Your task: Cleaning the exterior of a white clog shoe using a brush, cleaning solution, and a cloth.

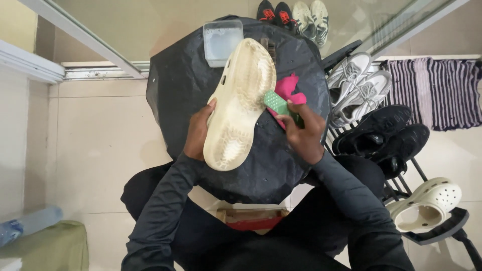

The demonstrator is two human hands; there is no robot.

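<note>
My left hand (198, 131) grips the left edge of a cream clog (241, 103), held sole-up over a round table covered in black plastic (181, 85). The sole looks dirty and worn. My right hand (303, 131) holds a green scrubbing pad (277, 103) against the clog's right edge. A pink cloth (289, 88) lies on the table just behind the pad.
A clear plastic tub of water (221, 41) stands at the table's far edge. A black shoe rack (401, 180) on the right holds grey sneakers (359, 85), black shoes (384, 135) and another cream clog (427, 203). More shoes (296, 17) sit by the glass door. A striped mat (437, 90) lies far right.
</note>
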